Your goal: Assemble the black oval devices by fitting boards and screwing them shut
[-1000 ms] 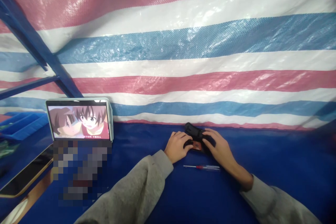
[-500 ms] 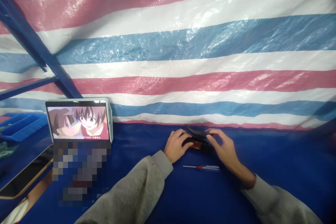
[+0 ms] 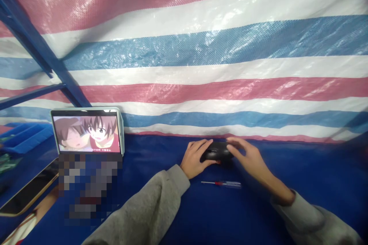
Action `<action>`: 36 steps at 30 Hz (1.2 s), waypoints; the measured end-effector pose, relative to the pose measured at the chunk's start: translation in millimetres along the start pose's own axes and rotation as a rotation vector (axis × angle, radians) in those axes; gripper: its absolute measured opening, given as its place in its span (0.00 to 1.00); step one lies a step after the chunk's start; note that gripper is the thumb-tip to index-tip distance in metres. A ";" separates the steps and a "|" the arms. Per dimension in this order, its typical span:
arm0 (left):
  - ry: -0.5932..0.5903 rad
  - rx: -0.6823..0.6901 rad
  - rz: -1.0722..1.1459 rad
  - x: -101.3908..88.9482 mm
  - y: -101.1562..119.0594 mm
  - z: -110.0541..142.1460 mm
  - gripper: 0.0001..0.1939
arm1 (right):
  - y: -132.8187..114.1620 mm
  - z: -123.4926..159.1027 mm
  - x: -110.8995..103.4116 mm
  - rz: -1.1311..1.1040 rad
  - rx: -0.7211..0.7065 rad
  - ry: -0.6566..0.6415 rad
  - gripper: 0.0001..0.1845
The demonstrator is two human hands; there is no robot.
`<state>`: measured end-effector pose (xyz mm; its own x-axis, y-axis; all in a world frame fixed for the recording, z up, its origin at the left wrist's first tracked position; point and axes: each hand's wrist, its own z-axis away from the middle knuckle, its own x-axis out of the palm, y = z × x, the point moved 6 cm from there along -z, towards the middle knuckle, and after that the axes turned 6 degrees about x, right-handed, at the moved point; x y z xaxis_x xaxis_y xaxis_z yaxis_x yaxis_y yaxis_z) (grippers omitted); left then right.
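A black computer mouse [image 3: 215, 151] lies on the blue cover, its upper shell sitting over the base. A small patch of red shows under its front edge. My left hand [image 3: 196, 157] grips the mouse's left side, fingers across the top. My right hand [image 3: 247, 157] comes in from the right, with its extended fingertips reaching the mouse's right end. Below the mouse and just apart from both hands lies a small screwdriver [image 3: 221, 184] with a red and clear handle. My grey sleeves cover both forearms.
A tablet [image 3: 86, 132] on a stand plays an animated scene to the left. Farther left are a blue plastic tray [image 3: 25, 138] and a phone [image 3: 28, 191]. A striped tarpaulin [image 3: 201, 65] and blue steel bars [image 3: 31, 38] rise behind the blue table cover [image 3: 287, 199].
The black shell, lifted and tilted earlier above a brownish-red board, has come down onto the base and now covers the board. My right hand has moved slightly right and opened out.
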<state>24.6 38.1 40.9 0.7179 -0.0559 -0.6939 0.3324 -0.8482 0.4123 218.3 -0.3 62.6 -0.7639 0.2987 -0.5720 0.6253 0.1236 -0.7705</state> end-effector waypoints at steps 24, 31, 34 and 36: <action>-0.325 -0.160 0.114 16.9 -7.2 -3.0 0.45 | 2.9 16.7 34.0 0.457 -0.371 -0.369 0.27; -0.317 -0.162 0.108 17.6 -8.0 -2.5 0.44 | 6.1 16.4 35.3 0.467 -0.360 -0.358 0.26; -0.310 -0.159 0.112 18.3 -8.5 -2.3 0.44 | 6.5 16.7 35.7 0.475 -0.360 -0.356 0.26; -0.306 -0.152 0.115 18.6 -8.6 -2.2 0.44 | 6.4 17.2 36.3 0.487 -0.356 -0.356 0.26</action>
<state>36.4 45.6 25.8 0.5472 -0.3215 -0.7728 0.3637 -0.7402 0.5655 191.9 -4.9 32.0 -0.3511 0.0787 -0.9330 0.8775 0.3753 -0.2985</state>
